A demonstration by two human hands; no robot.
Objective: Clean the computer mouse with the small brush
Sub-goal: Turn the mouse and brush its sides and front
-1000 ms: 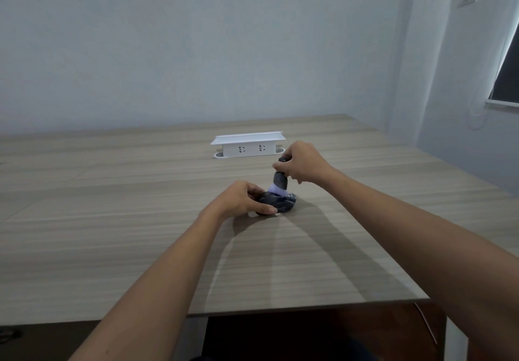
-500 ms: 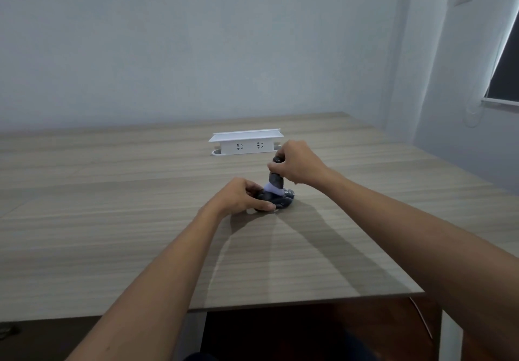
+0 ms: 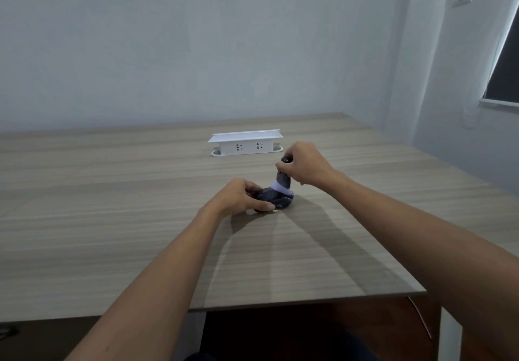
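On table (image 3: 112,220), brush (image 3: 283,182) touching held mouse (image 3: 276,201)

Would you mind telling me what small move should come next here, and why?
Probably a short sweep of the brush across the mouse: the right hand holds it upright with its pale bristles on the mouse's top, and the left hand steadies the mouse on the table.
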